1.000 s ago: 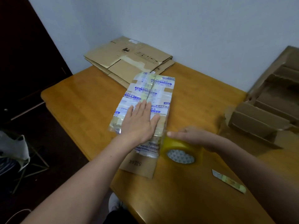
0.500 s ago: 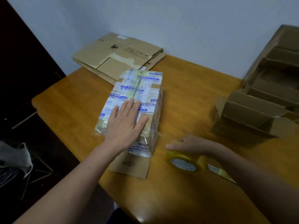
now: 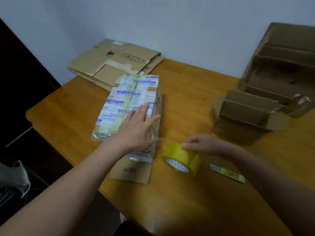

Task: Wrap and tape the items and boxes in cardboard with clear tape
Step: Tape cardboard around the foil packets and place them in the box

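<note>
A cardboard package [image 3: 129,99] covered in printed and clear tape lies in the middle of the wooden table [image 3: 187,92]. A bare cardboard flap [image 3: 131,171] sticks out at its near end. My left hand [image 3: 136,130] presses flat on the package's near right part, fingers straight. A yellowish roll of clear tape [image 3: 181,158] stands on the table just right of the package. My right hand [image 3: 199,144] holds the roll at its top, fingers curled on it. A faint stretch of tape seems to run from the roll to the package's side.
A small utility knife [image 3: 227,173] lies on the table right of the roll. Flattened cardboard boxes [image 3: 112,62] lie at the back left against the wall. Open cardboard boxes with dividers [image 3: 265,103] stand at the right. The table's left edge drops to a dark floor.
My right hand has pulled the tape roll away from the package's side, to the right and down onto the table. My left hand stays pressed on the package, shifted slightly right.
</note>
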